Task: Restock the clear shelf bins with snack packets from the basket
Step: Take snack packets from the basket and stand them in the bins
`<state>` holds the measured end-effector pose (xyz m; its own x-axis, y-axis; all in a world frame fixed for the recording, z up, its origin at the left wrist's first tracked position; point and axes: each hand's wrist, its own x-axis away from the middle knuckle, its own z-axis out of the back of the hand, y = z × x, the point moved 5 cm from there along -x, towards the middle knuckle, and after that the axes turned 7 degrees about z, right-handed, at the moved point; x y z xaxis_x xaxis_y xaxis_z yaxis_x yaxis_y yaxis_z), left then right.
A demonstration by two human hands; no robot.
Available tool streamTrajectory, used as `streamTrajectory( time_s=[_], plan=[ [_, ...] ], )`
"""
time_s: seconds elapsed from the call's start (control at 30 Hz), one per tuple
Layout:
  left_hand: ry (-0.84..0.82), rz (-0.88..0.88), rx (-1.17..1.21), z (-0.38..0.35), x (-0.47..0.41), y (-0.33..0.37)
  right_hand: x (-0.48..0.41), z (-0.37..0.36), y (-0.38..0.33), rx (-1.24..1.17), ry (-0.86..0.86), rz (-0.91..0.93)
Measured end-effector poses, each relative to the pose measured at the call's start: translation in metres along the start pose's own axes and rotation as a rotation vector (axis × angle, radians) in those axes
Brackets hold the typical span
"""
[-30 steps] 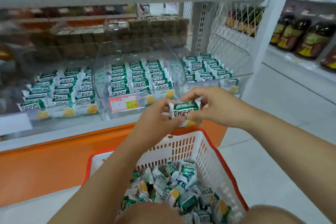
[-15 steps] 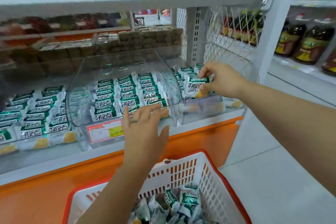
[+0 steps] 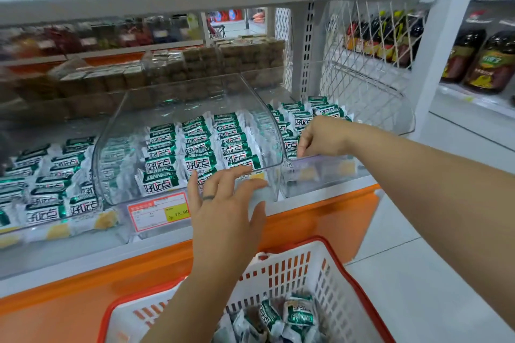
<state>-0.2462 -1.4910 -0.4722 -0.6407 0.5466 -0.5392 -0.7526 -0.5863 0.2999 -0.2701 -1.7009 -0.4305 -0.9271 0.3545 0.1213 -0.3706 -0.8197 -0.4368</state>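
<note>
Lower than before, my right grip (image 3: 323, 136) reached into the end bin (image 3: 320, 175) below, clamped or not I couldn't tell; my left grip (image 3: 225, 211), fingers apart, steadied the middle bin (image 3: 195, 97).

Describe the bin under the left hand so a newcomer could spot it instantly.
Find the white shelf with the orange front panel, lined with clear bins of green-and-white snack packets. Take the middle bin, between its two neighbours. It alone bears a red-and-yellow price tag on its front, and the left hand touches its front rim.
</note>
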Motion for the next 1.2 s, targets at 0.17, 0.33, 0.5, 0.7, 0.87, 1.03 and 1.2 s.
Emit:
streamTrajectory(
  time_s=[0.17, 0.33, 0.5, 0.7, 0.87, 1.03, 1.2],
  plan=[
    [0.014, -0.043, 0.056, 0.001, 0.002, -0.002, 0.026, 0.000, -0.003, -0.013, 0.157, 0.057],
    [0.116, -0.102, 0.279, 0.022, 0.020, -0.024, 0.088, -0.018, -0.017, -0.015, 0.769, 0.331],
    [-0.016, -0.030, 0.259, 0.007, 0.077, -0.071, 0.115, -0.108, -0.017, -0.072, 0.495, 0.384],
    [-0.325, 0.217, 0.182, -0.043, 0.137, -0.137, 0.104, -0.236, 0.030, -0.059, -0.212, 0.086],
    [-0.761, 0.354, -0.094, -0.095, 0.185, -0.173, 0.107, -0.293, 0.064, 0.190, -0.503, 0.059],
    [-0.985, 0.313, -0.218, -0.119, 0.218, -0.196, 0.102, -0.342, 0.096, 0.328, -0.631, 0.027],
    [-1.022, 0.289, -0.212, -0.122, 0.218, -0.195, 0.086, -0.354, 0.103, 0.403, -0.587, 0.082]
  ],
)
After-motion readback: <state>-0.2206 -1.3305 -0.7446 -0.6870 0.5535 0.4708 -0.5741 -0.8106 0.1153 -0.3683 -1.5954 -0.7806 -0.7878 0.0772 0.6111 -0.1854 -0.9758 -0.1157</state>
